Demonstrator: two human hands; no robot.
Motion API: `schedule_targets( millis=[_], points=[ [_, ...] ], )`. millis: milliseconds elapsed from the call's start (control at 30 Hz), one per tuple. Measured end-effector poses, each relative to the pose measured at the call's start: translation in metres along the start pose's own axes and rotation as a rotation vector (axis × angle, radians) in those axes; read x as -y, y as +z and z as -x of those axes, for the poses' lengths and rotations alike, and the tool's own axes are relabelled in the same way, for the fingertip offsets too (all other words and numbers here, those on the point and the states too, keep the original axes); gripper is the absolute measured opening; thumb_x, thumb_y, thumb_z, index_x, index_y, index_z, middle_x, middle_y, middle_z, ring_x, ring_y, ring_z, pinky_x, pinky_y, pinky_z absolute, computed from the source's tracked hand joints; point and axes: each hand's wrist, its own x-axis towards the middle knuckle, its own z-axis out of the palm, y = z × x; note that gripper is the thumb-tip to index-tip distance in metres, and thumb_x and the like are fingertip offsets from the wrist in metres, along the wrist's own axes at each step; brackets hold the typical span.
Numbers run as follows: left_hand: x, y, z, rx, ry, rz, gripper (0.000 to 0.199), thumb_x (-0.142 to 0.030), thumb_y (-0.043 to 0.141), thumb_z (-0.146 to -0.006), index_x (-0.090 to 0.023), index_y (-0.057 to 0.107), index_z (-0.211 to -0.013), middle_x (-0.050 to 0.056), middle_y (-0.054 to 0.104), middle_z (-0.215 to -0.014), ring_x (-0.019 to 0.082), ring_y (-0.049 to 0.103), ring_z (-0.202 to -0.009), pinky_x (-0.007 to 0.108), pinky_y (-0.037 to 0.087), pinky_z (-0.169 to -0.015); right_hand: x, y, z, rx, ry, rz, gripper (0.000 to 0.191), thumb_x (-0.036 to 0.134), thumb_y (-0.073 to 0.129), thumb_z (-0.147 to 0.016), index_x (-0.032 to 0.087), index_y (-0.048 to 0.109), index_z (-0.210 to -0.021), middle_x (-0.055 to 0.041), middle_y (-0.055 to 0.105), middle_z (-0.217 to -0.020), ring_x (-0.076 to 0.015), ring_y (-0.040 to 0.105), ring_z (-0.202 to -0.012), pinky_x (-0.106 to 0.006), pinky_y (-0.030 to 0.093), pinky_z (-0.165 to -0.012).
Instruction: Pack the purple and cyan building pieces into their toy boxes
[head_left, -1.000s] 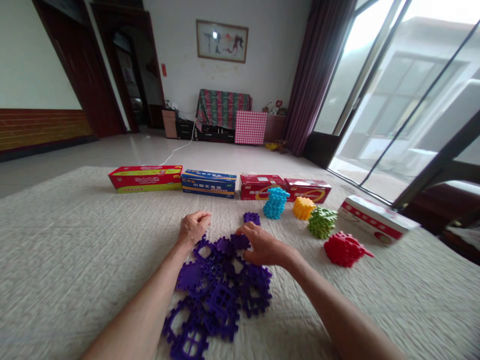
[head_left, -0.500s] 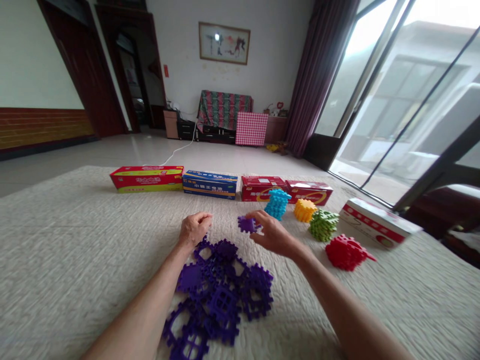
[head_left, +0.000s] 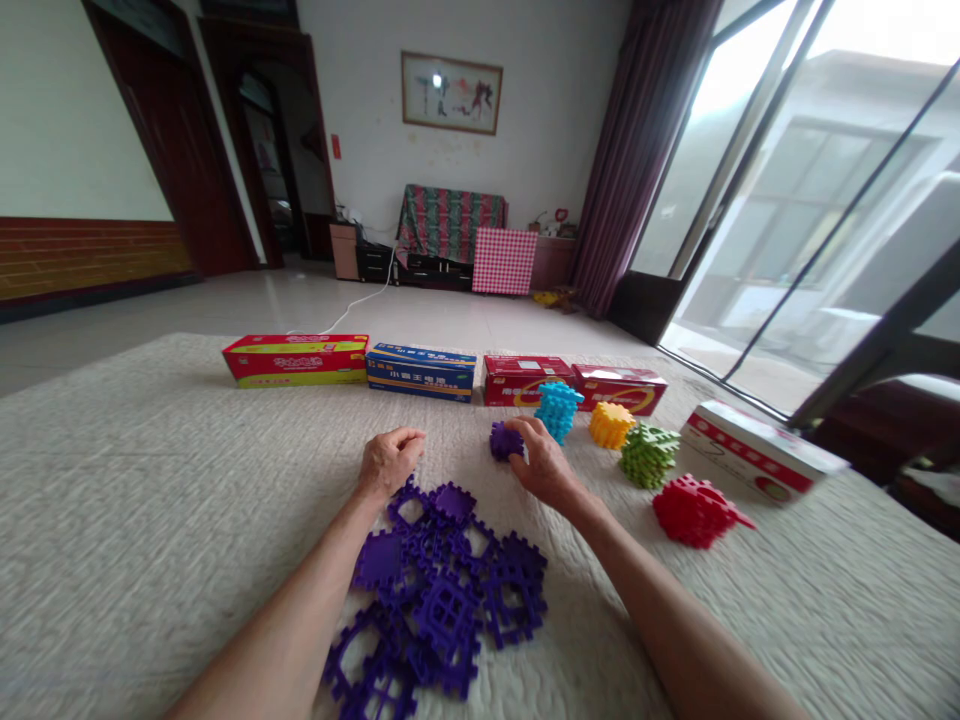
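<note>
My right hand [head_left: 546, 462] pinches a small purple interlocking plastic tile [head_left: 505, 441] just above the mat, left of a light-blue stack of tiles [head_left: 558, 412]. Whether it is one tile or more than one, I cannot tell. Curled shut near the far end of the purple pile, my left hand [head_left: 391, 462] shows nothing in its fingers; the fingertips are partly hidden. Between my forearms lies the loose pile of purple tiles [head_left: 448, 608], some solid and some with window-like openings.
Yellow [head_left: 611, 425], green [head_left: 649, 456] and red [head_left: 697, 511] stacks stand to the right on the pale quilted mat [head_left: 187, 500]. Along its far side sit a red-and-yellow box [head_left: 298, 360], a blue box [head_left: 420, 372] and two red boxes [head_left: 527, 381]. A white-and-red box [head_left: 761, 452] lies far right.
My right hand has moved slightly right with the purple piece, which has turned and now looks more compact. My left hand has stayed in place.
</note>
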Motion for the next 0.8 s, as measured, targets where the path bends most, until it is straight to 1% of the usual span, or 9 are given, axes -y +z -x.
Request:
schedule_targets(
  millis=[100, 200, 333, 400, 500, 567, 667, 800],
  points=[
    [0.0, 0.0, 0.0, 0.0, -0.002, 0.0, 0.029, -0.034, 0.053, -0.072, -0.02, 0.074, -0.086, 0.001, 0.072, -0.069, 0.017, 0.065, -0.064, 0.026, 0.045, -0.062, -0.005, 0.001, 0.0, -0.003, 0.006, -0.002, 0.051, 0.004, 0.049, -0.064, 0.017, 0.054, -0.113, -0.0121, 0.054, -0.118, -0.0227, 0.051, -0.111, -0.042, 0.041, -0.1],
    [-0.001, 0.0, 0.001, -0.004, -0.008, 0.002, 0.029, -0.034, 0.053, -0.071, -0.02, 0.074, -0.086, 0.002, 0.072, -0.068, 0.017, 0.065, -0.063, 0.025, 0.045, -0.06, -0.007, 0.002, 0.0, 0.005, 0.022, -0.005, 0.052, 0.004, 0.049, -0.063, 0.018, 0.055, -0.113, -0.0114, 0.054, -0.119, -0.0227, 0.051, -0.113, -0.042, 0.041, -0.1],
    [-0.001, -0.001, 0.001, -0.001, -0.01, 0.007, 0.03, -0.035, 0.053, -0.071, -0.019, 0.074, -0.086, 0.002, 0.073, -0.068, 0.017, 0.064, -0.062, 0.024, 0.045, -0.058, -0.006, 0.001, 0.002, 0.021, 0.027, 0.005, 0.051, 0.004, 0.049, -0.064, 0.018, 0.055, -0.113, -0.0107, 0.053, -0.12, -0.0227, 0.05, -0.115, -0.042, 0.04, -0.101],
    [-0.001, -0.001, 0.001, 0.001, -0.007, 0.004, 0.031, -0.036, 0.053, -0.071, -0.019, 0.074, -0.087, 0.002, 0.073, -0.069, 0.017, 0.065, -0.064, 0.025, 0.045, -0.061, -0.001, -0.001, 0.003, 0.006, 0.004, 0.032, 0.049, 0.005, 0.049, -0.066, 0.018, 0.055, -0.113, -0.0114, 0.053, -0.121, -0.0233, 0.05, -0.116, -0.042, 0.04, -0.101],
    [-0.001, -0.001, 0.001, -0.002, 0.001, 0.003, 0.031, -0.036, 0.053, -0.071, -0.019, 0.074, -0.086, 0.003, 0.073, -0.069, 0.018, 0.066, -0.066, 0.026, 0.046, -0.064, 0.012, -0.005, 0.004, -0.081, -0.048, 0.082, 0.041, 0.006, 0.048, -0.073, 0.018, 0.056, -0.111, -0.0122, 0.054, -0.12, -0.024, 0.05, -0.115, -0.042, 0.041, -0.1],
    [-0.001, -0.001, 0.0, -0.002, -0.002, 0.018, 0.03, -0.035, 0.053, -0.071, -0.019, 0.074, -0.084, 0.003, 0.073, -0.069, 0.018, 0.066, -0.067, 0.026, 0.046, -0.065, 0.023, -0.007, 0.006, -0.127, -0.084, 0.079, 0.036, 0.007, 0.046, -0.078, 0.02, 0.057, -0.11, -0.0109, 0.057, -0.116, -0.023, 0.051, -0.112, -0.041, 0.042, -0.099],
    [0.001, -0.002, -0.001, -0.002, -0.033, 0.117, 0.031, -0.037, 0.055, -0.069, -0.018, 0.074, -0.085, 0.004, 0.073, -0.069, 0.019, 0.067, -0.069, 0.027, 0.048, -0.067, 0.038, -0.009, 0.01, -0.122, -0.107, 0.051, 0.034, 0.006, 0.044, -0.081, 0.022, 0.059, -0.107, -0.0087, 0.06, -0.111, -0.0208, 0.054, -0.106, -0.037, 0.044, -0.095],
    [0.001, -0.009, -0.001, 0.036, -0.117, 0.373, 0.037, -0.041, 0.062, -0.063, -0.014, 0.072, -0.088, 0.006, 0.072, -0.07, 0.019, 0.068, -0.074, 0.027, 0.05, -0.068, 0.048, -0.01, 0.018, -0.058, -0.066, 0.038, 0.032, 0.007, 0.046, -0.078, 0.021, 0.06, -0.104, -0.0084, 0.061, -0.108, -0.0202, 0.057, -0.102, -0.037, 0.045, -0.093]
  ],
)
